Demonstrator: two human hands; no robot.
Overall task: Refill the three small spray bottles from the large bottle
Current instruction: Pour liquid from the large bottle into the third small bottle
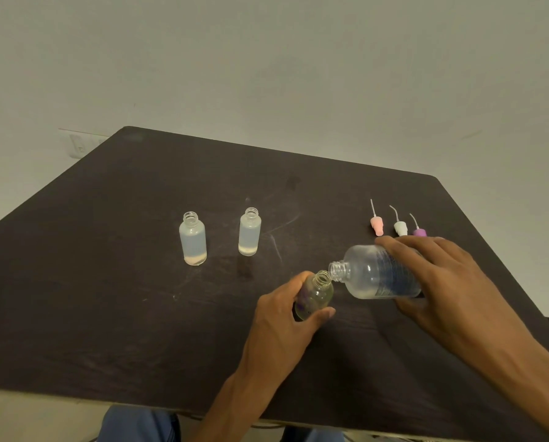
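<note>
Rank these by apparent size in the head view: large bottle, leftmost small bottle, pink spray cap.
1. large bottle, though being nearer the camera exaggerates it
2. leftmost small bottle
3. pink spray cap

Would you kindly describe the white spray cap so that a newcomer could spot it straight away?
Look at the dark table, toward its far right side, just beyond the right hand. Three spray caps stand there in a row, dip tubes pointing up. The white spray cap is the middle one, between the pink spray cap and the purple spray cap.
</note>
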